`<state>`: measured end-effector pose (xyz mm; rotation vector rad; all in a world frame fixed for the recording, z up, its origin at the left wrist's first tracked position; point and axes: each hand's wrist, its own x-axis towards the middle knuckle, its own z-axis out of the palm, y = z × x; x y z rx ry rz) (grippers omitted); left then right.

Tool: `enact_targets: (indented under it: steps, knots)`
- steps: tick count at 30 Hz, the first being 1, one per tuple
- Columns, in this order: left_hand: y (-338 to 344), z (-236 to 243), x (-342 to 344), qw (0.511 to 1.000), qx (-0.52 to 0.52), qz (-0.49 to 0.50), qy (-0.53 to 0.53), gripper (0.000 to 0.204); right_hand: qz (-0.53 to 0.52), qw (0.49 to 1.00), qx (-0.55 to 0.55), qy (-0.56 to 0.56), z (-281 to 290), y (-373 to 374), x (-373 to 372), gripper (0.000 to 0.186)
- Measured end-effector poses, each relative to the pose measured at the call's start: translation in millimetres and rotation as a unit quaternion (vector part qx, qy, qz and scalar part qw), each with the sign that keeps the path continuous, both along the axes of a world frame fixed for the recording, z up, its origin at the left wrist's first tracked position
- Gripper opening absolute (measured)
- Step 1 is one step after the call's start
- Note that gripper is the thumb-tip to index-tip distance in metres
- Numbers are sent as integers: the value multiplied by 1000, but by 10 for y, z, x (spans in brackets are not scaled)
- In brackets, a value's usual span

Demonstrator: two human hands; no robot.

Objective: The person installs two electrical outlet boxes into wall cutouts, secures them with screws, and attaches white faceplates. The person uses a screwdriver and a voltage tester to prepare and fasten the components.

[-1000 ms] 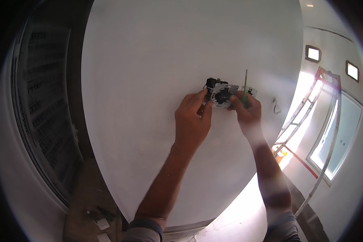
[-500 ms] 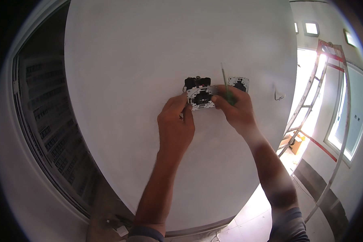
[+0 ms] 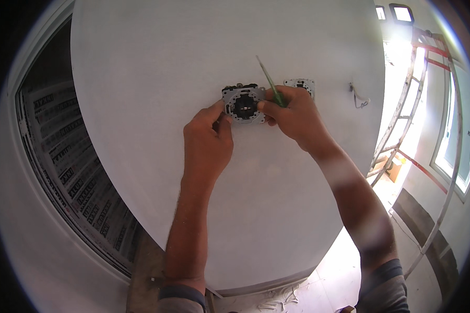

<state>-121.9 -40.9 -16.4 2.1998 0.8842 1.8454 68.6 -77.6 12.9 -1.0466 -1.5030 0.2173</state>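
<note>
At wall: 2 hands grip grey-framed fitting, right hand also screwdriver.

Wear, upper body: short sleeves on both sides. My left sleeve is dull grey, edged at the hem by a darker blue-grey band. My right sleeve matches: same grey cloth, same darker band, more of it in view. Both look loose around the arm.

Below the hems: left forearm and right forearm are bare, each narrowing towards the wrist. Two hazy, soft-edged spots lie over the right one; glare or mark, I cannot tell.

Extremities: left hand and right hand are bare, down to the fingers.
</note>
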Motion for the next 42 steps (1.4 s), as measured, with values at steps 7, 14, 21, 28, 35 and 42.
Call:
enact_targets:
  steps: [7,14,21,28,35,42]
  knots:
    - [-137,17,11,998,-27,-13,-48,44,28,999,-3,-29,90,-7,-4,16]
    - [146,-21,-163,962,217,121,112,56,-5,999,-32,-38,159,-26,10,19]
    - [195,26,-233,916,287,201,193,60,-89,992,-48,-78,185,-122,-27,24]
    - [258,22,-262,904,283,235,218,61,-116,984,-17,-130,173,-102,-22,28]
    - [309,61,-287,889,304,244,239,64,-145,973,-16,-178,254,-48,-7,30]
    - [332,64,-306,881,321,245,246,70,-159,967,27,-195,247,9,-14,33]
